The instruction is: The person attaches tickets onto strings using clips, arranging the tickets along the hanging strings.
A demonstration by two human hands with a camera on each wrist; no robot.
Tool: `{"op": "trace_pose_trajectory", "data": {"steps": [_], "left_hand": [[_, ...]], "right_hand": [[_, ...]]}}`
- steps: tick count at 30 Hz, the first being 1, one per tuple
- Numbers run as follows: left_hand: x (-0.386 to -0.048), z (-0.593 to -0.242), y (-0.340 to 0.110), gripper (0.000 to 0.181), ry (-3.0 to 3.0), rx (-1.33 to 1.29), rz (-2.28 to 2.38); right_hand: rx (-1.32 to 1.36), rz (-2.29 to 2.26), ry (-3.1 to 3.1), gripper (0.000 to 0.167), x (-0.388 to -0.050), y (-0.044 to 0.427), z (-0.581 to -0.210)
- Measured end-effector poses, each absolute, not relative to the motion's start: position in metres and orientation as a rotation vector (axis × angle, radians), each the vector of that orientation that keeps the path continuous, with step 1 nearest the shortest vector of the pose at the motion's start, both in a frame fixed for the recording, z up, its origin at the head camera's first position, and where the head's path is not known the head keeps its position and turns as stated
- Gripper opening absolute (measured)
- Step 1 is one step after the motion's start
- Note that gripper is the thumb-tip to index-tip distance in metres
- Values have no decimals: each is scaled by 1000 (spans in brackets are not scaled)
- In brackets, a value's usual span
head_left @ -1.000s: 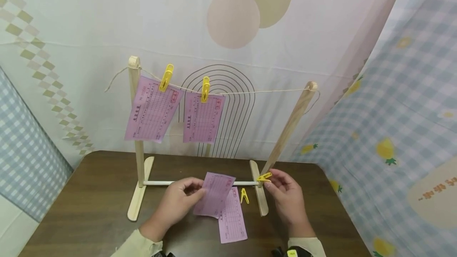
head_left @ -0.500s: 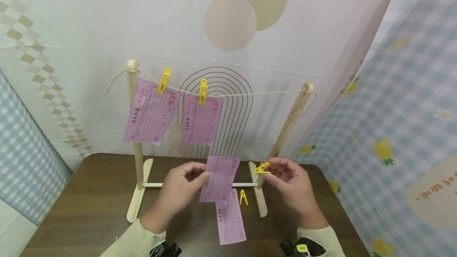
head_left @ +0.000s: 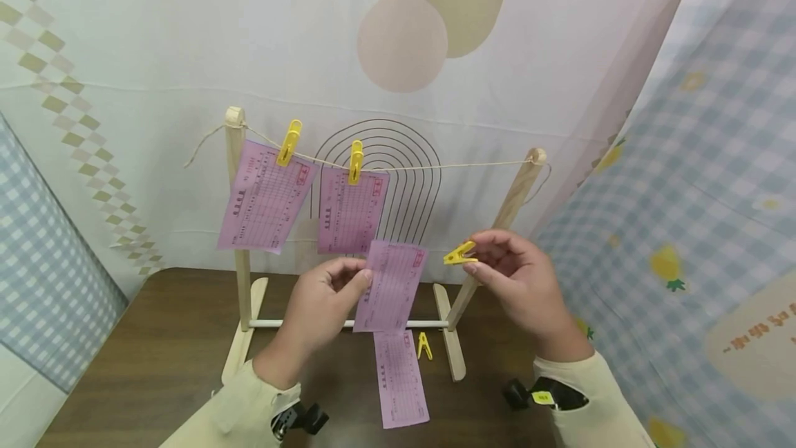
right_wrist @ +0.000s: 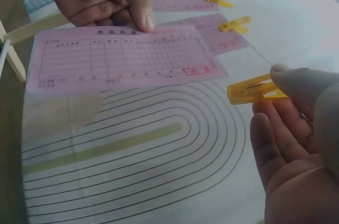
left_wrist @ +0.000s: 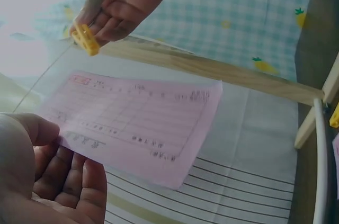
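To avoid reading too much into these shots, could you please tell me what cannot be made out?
Small print on the held slip: too fine to read, head view.
Part of the nearer hanging slip: hidden behind the held slip, right wrist view.
Part of the loose clip: cut off by the right edge, left wrist view.
Part of the right hand: cut off by the right edge, right wrist view.
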State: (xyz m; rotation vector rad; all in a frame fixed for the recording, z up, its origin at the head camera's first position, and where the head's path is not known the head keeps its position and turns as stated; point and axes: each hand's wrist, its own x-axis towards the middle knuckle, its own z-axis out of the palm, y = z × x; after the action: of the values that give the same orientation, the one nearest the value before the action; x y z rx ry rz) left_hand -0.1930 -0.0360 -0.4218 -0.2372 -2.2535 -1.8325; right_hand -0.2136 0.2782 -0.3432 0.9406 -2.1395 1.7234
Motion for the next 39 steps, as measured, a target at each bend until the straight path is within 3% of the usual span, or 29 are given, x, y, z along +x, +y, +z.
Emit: {"op": "trace_pose_trajectory", "data": {"steps": [20, 24, 39], "left_hand": [[-209, -375, -13, 20, -2132, -164, -1976], [-214, -373, -8, 19, -2106, -152, -2028], [-222, -363, 4, 19, -2058, -146, -2098]], "right_hand": [[979, 1360, -2112, 25, -228, 252, -244], [930, 1304, -2175, 17, -232, 245, -226], [741, 1346, -2319, 16, -250, 222, -189]]}}
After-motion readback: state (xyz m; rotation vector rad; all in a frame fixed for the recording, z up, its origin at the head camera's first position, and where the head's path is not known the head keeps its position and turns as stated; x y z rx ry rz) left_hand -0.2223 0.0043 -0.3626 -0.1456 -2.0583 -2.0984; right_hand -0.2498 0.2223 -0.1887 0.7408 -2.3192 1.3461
